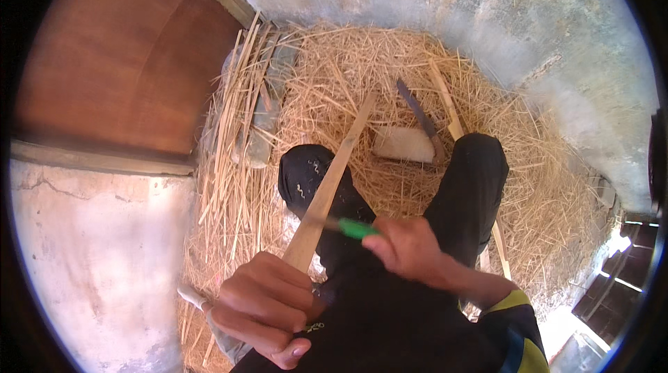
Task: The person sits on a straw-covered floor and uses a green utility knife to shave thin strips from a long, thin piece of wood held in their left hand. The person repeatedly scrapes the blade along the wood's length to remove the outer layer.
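Observation:
My left hand (268,303) is closed round the near end of a long, flat strip of pale wood or bamboo (337,171). The strip slants away over my left thigh, and its far tip lies above the shavings. In my right hand (410,251) is a knife with a green handle (356,228). Its blade, slightly blurred, lies across the strip just beyond my left hand. Part of the strip's near end is hidden inside my left fist.
Curled shavings (334,60) cover the floor. Ahead, a dark long-bladed knife (416,105) rests against a pale block (400,143). Another strip (444,94) lies to its right. Thin strips (233,122) are heaped at left, beside a brown door (125,60). A stained wall (501,18) stands behind.

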`<control>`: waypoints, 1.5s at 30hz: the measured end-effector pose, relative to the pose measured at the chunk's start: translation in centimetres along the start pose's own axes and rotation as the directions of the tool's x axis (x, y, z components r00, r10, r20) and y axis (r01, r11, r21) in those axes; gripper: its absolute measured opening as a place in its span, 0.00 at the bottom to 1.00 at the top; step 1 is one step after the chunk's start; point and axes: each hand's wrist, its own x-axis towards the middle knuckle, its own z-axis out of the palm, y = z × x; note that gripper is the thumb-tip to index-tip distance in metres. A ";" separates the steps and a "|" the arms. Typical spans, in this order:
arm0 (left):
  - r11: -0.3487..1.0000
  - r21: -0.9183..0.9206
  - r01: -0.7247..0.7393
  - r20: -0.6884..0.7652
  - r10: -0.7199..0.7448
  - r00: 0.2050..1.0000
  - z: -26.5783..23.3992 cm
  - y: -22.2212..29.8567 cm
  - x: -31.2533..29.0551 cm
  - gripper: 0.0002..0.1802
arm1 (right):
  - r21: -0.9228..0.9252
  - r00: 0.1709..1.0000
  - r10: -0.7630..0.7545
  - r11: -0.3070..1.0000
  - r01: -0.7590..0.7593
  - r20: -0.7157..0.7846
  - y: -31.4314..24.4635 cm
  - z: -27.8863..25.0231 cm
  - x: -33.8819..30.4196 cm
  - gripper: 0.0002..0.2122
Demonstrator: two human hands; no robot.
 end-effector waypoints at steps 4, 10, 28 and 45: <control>1.000 0.017 0.020 0.052 -0.021 0.998 -0.4 0.2 0.5 0.27 | -0.134 0.983 0.176 0.977 -0.168 0.051 4.4 1.9 0.6 0.18; 0.999 -0.050 0.023 0.040 -0.021 0.999 0.3 -1.3 0.0 0.26 | -0.002 0.997 0.037 0.999 -0.037 0.068 1.7 -0.2 0.8 0.19; 0.999 0.022 0.026 0.106 -0.028 0.994 -2.0 0.4 -0.2 0.26 | -0.109 0.995 0.083 0.991 -0.078 0.048 1.4 0.6 1.9 0.18; 0.999 -0.006 -0.034 -0.007 0.034 0.999 -2.3 0.4 -1.0 0.24 | -0.188 0.990 0.124 0.976 -0.110 0.063 2.1 1.3 2.1 0.18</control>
